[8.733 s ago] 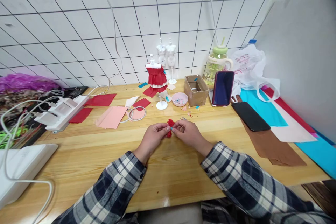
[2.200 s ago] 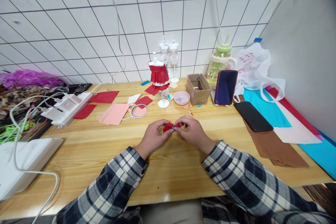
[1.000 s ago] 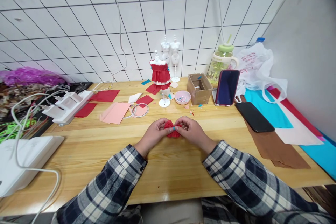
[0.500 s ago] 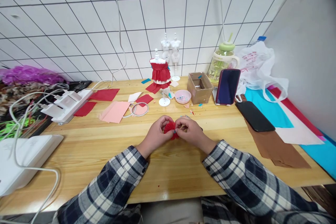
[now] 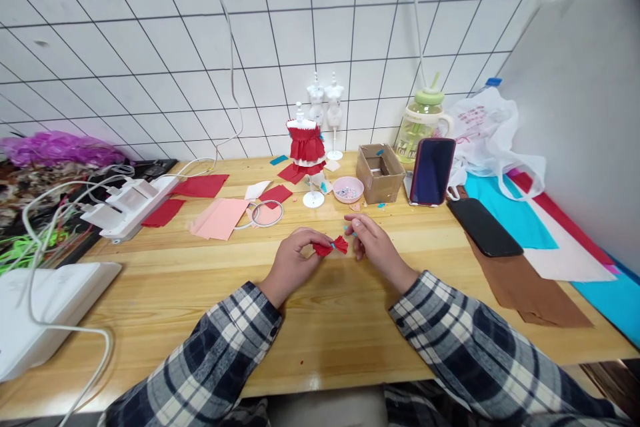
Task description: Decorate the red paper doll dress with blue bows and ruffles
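My left hand pinches a small red bow of crinkled paper or cloth by one side, above the table. A bit of blue marks the bow's gathered middle, and its free side fans out to the right. Just right of the bow, my right hand is apart from it with loosely curled, parted fingers; I see nothing held in them. Beyond both hands stands a small white mannequin on a round base. It wears a red ruffled dress with white trim.
Behind the hands are a pink bowl of small beads, a cardboard box and a propped-up phone. Metal rings and peach sheets lie to the left. A power strip sits farther left, a black phone to the right.
My right hand has let go of the red bow and moved a little right with its fingers parting. The bow has turned in my left hand, showing its blue middle.
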Motion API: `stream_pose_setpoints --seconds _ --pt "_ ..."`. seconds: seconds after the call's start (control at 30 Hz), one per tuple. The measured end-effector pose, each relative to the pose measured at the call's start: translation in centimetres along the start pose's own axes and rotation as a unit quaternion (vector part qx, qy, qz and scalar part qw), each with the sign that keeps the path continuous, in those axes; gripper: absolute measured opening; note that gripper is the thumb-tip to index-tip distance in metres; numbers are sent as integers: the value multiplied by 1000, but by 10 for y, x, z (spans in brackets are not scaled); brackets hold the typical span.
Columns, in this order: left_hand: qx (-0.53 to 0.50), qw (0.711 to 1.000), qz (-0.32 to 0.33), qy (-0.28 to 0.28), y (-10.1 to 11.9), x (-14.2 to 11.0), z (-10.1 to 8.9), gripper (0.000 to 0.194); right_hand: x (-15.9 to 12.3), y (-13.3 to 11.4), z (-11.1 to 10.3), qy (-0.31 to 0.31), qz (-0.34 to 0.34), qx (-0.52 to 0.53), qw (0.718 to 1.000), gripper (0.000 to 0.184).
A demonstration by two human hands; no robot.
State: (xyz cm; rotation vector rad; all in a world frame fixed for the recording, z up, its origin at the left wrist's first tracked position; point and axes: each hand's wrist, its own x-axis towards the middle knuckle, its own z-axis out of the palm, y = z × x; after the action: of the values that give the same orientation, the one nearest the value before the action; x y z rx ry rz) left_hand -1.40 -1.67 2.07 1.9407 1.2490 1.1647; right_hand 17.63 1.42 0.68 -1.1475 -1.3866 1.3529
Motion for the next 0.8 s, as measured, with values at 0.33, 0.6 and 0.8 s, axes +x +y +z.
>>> stream_pose_setpoints --seconds 0.33,0.6,0.8 --pt "39 998 56 -7 -6 2 -5 20 -3 -2 5 -80 72 60 992 48" --pt "-182 963 -190 -58 -12 4 2 55 -2 4 9 -32 -53 -88 994 33" --pt "-223 950 -211 -55 -4 3 8 54 -6 -1 13 -47 -32 -95 994 35"
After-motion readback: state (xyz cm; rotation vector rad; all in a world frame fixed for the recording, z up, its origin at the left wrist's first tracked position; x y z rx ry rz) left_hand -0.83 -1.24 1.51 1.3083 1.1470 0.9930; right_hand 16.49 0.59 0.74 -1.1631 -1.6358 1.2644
